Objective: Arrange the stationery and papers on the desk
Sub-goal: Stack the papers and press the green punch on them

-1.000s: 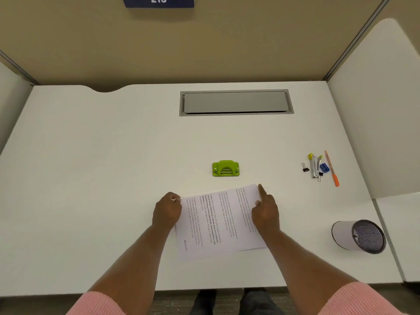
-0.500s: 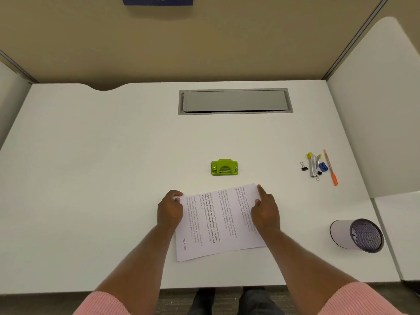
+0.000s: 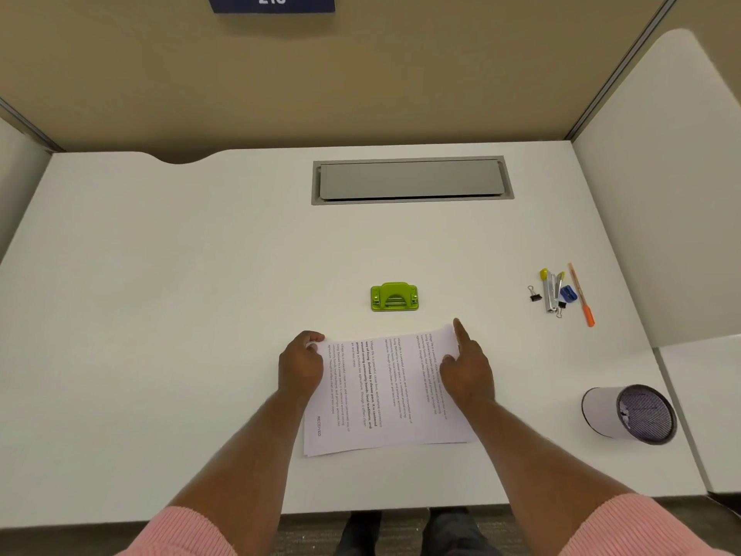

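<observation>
A small stack of printed papers [image 3: 385, 391] lies on the white desk [image 3: 160, 315] near the front edge, turned sideways. My left hand [image 3: 301, 365] grips its far left corner with curled fingers. My right hand [image 3: 467, 365] rests on the far right side, index finger stretched along the edge, thumb on the sheet. A green hole punch [image 3: 395, 296] sits just beyond the papers. At the right lies a cluster of stationery: a black binder clip [image 3: 534, 294], a stapler-like metal tool [image 3: 551, 292], a blue sharpener [image 3: 568, 294] and an orange pen [image 3: 581, 294].
A mesh pen cup [image 3: 629, 413] lies on its side at the front right. A grey cable hatch [image 3: 413, 180] is set into the desk's back. Beige partition walls close the back, and a white side panel [image 3: 661, 194] stands at the right.
The papers have slid slightly left and squared up under both hands. My left hand has shifted right onto the stack's corner. The right hand has barely moved.
</observation>
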{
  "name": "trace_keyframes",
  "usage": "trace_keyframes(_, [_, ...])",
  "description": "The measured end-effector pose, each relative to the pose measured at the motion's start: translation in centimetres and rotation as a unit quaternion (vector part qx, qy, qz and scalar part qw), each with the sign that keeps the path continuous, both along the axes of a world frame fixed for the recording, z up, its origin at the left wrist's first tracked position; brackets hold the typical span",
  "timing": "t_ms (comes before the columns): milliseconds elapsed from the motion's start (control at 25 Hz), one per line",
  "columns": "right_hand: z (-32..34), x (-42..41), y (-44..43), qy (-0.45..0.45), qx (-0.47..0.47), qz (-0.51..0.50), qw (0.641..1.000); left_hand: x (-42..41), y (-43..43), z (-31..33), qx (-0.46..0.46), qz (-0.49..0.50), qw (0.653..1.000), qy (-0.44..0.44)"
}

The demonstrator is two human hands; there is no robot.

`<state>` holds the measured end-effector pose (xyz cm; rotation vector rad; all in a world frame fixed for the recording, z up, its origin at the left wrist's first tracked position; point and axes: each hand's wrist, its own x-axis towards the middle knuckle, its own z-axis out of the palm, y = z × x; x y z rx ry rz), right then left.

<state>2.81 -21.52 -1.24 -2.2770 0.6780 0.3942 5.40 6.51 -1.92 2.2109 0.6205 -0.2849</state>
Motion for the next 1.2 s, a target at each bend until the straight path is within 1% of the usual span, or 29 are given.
trace_keyframes(120, [0.2,0.5,-0.2,0.008,-0.014,0.015,1.0,0.1,-0.2,-0.2,0.004,-0.003,1.0,0.006])
trace_keyframes(400, [0.0,1.5,-0.6,-0.022,-0.012,0.007,1.0,0.8,-0.3,-0.4,0.008,-0.013,1.0,0.018])
trace_keyframes(680, [-0.1,2.3,-0.8,-0.051,-0.02,-0.016,0.998,1.6,-0.5,-0.6,0.0,-0.009,1.0,0.009])
trace_keyframes(960, [0.3,4.3,-1.3,-0.085,0.007,-0.075,0.994,3.3,-0.6,-0.3,-0.009,0.02,1.0,0.01])
trace_keyframes(1200, [0.5,6.3,-2.2,-0.078,0.013,-0.081,0.994,5.6,-1.0,-0.1,-0.023,0.024,0.999,0.004])
